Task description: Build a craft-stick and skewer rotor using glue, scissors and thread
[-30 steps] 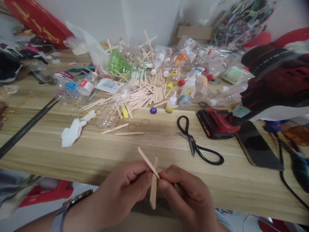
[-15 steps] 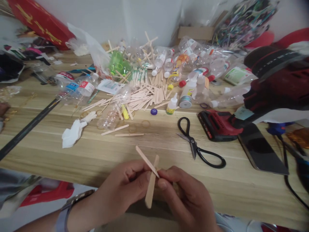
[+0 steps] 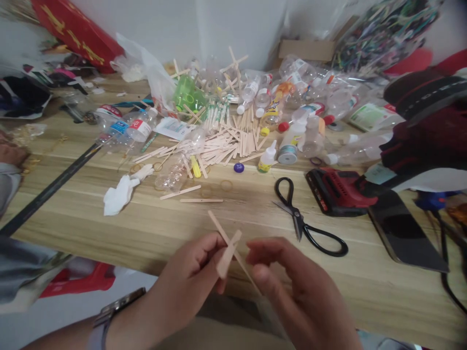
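Two flat wooden sticks [image 3: 228,253] cross each other near the table's front edge. My left hand [image 3: 197,274] pinches them close to where they cross, a watch on its wrist. Just to the right, my right hand [image 3: 292,282] has its thumb and forefinger apart, with the long stick's lower end passing close to the thumb. Two loose sticks [image 3: 202,200] lie on the table beyond my hands. Farther back is a heap of wooden sticks [image 3: 222,146]. Black scissors [image 3: 298,218] rest partly open on the right.
Plastic bottles [image 3: 138,127] and a small glue bottle [image 3: 267,159] stand or lie across the back. At right are a red power tool [image 3: 341,192] and a phone [image 3: 404,233]. Another person's hand [image 3: 12,148] shows at the far left, behind a dark bar [image 3: 54,187].
My right hand has let go of the sticks and moved slightly right, its fingers opening. The crossed sticks have turned in my left hand. The whole view has shifted a little.
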A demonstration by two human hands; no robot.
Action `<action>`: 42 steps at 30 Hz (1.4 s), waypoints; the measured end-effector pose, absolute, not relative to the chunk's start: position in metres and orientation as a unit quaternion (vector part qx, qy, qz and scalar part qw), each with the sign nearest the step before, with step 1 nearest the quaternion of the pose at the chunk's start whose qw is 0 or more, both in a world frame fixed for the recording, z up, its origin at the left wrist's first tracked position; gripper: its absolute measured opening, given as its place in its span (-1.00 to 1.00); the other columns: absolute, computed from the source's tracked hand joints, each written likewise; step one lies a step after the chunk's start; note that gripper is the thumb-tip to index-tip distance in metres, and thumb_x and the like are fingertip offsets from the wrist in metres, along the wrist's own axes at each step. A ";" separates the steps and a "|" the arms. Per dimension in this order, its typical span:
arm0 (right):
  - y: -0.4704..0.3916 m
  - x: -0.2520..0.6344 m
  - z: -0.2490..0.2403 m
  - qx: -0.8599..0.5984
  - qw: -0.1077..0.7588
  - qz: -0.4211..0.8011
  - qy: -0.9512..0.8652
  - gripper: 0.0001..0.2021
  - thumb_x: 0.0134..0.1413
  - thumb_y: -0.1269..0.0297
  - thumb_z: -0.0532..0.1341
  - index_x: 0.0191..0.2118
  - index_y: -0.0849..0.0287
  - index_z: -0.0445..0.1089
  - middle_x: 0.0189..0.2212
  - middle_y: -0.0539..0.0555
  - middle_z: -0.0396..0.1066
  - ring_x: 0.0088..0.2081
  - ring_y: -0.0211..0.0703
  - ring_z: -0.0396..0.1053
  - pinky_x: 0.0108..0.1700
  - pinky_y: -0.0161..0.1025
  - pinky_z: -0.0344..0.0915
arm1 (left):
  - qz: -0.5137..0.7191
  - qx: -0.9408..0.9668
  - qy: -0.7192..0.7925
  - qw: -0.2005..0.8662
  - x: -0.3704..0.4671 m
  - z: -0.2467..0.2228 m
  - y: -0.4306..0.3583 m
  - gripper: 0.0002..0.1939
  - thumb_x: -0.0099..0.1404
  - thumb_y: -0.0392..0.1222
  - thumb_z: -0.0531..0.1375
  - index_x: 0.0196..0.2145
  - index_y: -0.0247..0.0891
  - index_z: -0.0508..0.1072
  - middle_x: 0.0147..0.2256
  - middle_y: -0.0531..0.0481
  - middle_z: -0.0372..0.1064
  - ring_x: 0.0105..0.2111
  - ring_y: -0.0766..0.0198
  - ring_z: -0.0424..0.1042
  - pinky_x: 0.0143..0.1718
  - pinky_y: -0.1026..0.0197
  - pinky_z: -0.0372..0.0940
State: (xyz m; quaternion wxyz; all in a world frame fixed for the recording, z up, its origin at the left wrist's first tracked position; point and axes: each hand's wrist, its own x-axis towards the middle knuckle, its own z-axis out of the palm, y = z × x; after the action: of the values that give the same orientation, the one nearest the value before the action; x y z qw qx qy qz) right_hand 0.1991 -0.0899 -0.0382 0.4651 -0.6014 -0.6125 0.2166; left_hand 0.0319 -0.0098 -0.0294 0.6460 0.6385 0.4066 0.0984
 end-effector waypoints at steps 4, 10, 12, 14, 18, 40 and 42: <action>-0.097 0.186 -0.040 -0.605 0.418 0.215 -0.642 -0.83 0.25 0.30 0.17 -0.05 0.04 0.34 -0.50 -0.15 0.45 -0.53 -0.34 0.42 -0.51 -0.48 0.32 | 0.130 0.639 0.407 0.640 0.031 -0.035 -0.016 -0.77 0.36 -0.04 0.08 -0.36 -0.22 0.38 -0.42 0.06 0.37 -0.39 0.28 0.31 -0.37 0.29 0.20; -0.092 0.176 -0.054 -0.595 0.392 0.071 -0.698 -0.85 0.37 0.33 0.02 -0.16 0.14 0.32 -0.49 -0.02 0.42 -0.48 -0.26 0.42 -0.46 -0.38 0.32 | 0.150 0.667 0.411 0.603 0.030 -0.035 -0.024 -0.64 0.43 0.01 -0.03 -0.41 -0.22 0.36 -0.46 0.08 0.31 -0.44 0.30 0.25 -0.40 0.29 0.17; -0.090 0.175 -0.057 -0.587 0.388 0.034 -0.709 -0.82 0.38 0.35 0.00 -0.22 0.17 0.32 -0.53 -0.01 0.37 -0.51 -0.25 0.37 -0.48 -0.35 0.29 | 0.164 0.678 0.406 0.591 0.029 -0.036 -0.025 -0.65 0.44 -0.02 -0.04 -0.42 -0.22 0.34 -0.46 0.08 0.31 -0.43 0.31 0.25 -0.40 0.30 0.16; -0.088 0.175 -0.060 -0.577 0.394 0.014 -0.716 -0.81 0.37 0.38 0.00 -0.26 0.18 0.31 -0.55 -0.01 0.33 -0.52 -0.25 0.32 -0.50 -0.34 0.25 | 0.172 0.684 0.400 0.585 0.028 -0.037 -0.025 -0.65 0.44 -0.04 -0.03 -0.45 -0.22 0.31 -0.49 0.09 0.29 -0.46 0.32 0.23 -0.43 0.31 0.14; -0.086 0.175 -0.065 -0.546 0.409 0.020 -0.730 -0.83 0.34 0.46 0.01 -0.27 0.18 0.29 -0.54 -0.01 0.32 -0.50 -0.24 0.25 -0.50 -0.32 0.20 | 0.171 0.688 0.386 0.591 0.026 -0.041 -0.023 -0.63 0.44 -0.05 -0.02 -0.50 -0.23 0.28 -0.53 0.12 0.25 -0.53 0.36 0.16 -0.50 0.34 0.08; -0.078 0.170 -0.084 -0.551 0.476 -0.016 -0.686 -0.86 0.24 0.54 0.01 -0.21 0.16 0.21 -0.50 -0.03 0.15 -0.45 -0.19 0.13 -0.42 -0.24 0.10 | 0.216 0.658 0.363 0.623 0.035 -0.044 -0.024 -0.67 0.41 -0.11 0.01 -0.50 -0.24 0.28 -0.60 0.17 0.06 -0.58 0.40 0.06 -0.55 0.35 0.03; -0.078 0.166 -0.086 -0.572 0.495 0.019 -0.654 -0.86 0.25 0.52 0.01 -0.18 0.15 0.21 -0.45 -0.01 0.19 -0.42 -0.20 0.17 -0.40 -0.26 0.14 | 0.243 0.691 0.369 0.573 0.037 -0.046 -0.022 -0.67 0.41 -0.14 0.01 -0.51 -0.25 0.29 -0.57 0.14 0.14 -0.54 0.39 0.13 -0.51 0.35 0.06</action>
State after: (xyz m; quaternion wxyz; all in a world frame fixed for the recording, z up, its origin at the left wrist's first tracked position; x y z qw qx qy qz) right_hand 0.1662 -0.0784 -0.0858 0.4953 -0.5716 -0.6539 0.0189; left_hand 0.0368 -0.0221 -0.0455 0.5727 0.6905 0.3692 0.2427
